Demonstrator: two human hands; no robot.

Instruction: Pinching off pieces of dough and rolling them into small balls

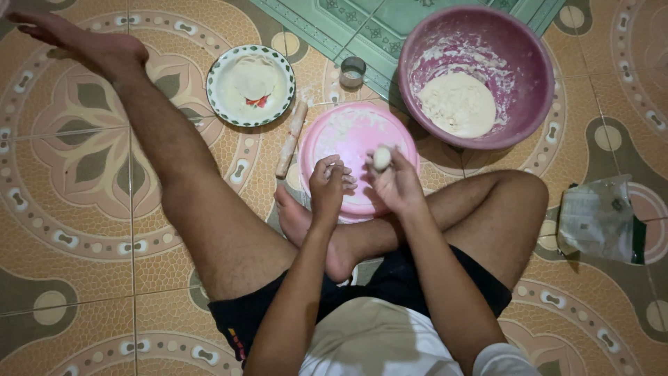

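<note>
Right hand (395,182) pinches a small dough ball (381,158) at its fingertips, above the flour-dusted pink round board (348,132); left hand (330,182) is loosely curled just beside it, holding nothing visible. A floured rolling pin (291,138) lies left of the board on the tiled floor (83,209). Farther right, a purple basin (480,42) holds a dough mass (457,104); a white plate (250,85) sits far left.
</note>
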